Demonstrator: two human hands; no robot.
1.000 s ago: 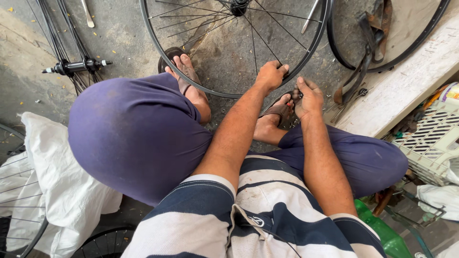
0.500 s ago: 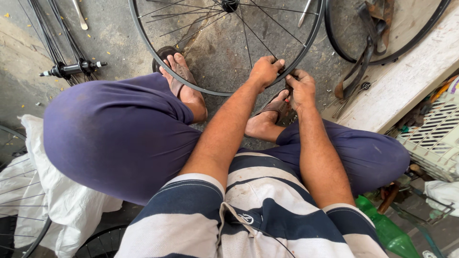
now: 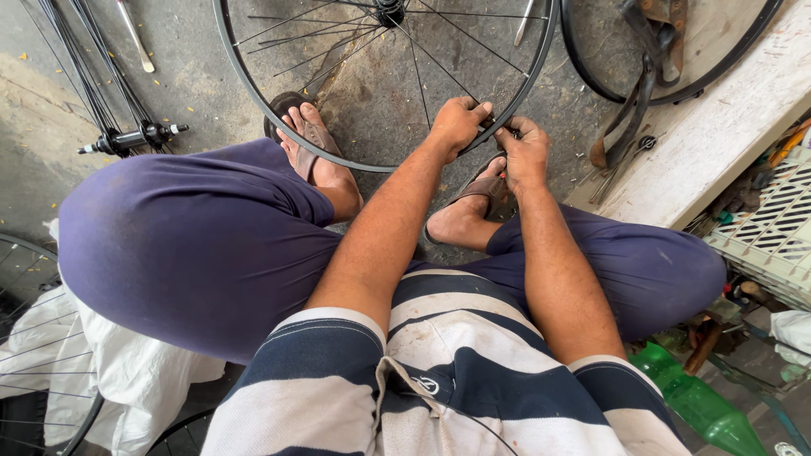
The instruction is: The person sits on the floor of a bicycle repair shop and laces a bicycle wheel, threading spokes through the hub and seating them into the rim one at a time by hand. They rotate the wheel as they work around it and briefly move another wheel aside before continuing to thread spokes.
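Note:
A spoked bicycle wheel [image 3: 253, 101] with a dark rim and a hub [image 3: 389, 12] stands on the concrete floor in front of my feet. My left hand [image 3: 457, 123] grips the near edge of the rim. My right hand [image 3: 525, 150] is closed on the rim right beside it, fingers pinched at a spoke end; whether it holds a small tool I cannot tell. Both my feet are in brown sandals, one [image 3: 306, 139] under the rim at the left, the other [image 3: 473, 207] below my hands.
A hub with loose spokes [image 3: 127, 139] lies at the left. A black tyre [image 3: 642, 84] rests against a pale plank [image 3: 710, 127] at the right. A plastic crate [image 3: 773, 236], a green bottle [image 3: 701, 405], white cloth [image 3: 118, 371] and another wheel [image 3: 25, 338] surround me.
The view has shifted slightly, with my hands now lower in the frame. Both hands stay on the same spot of the rim.

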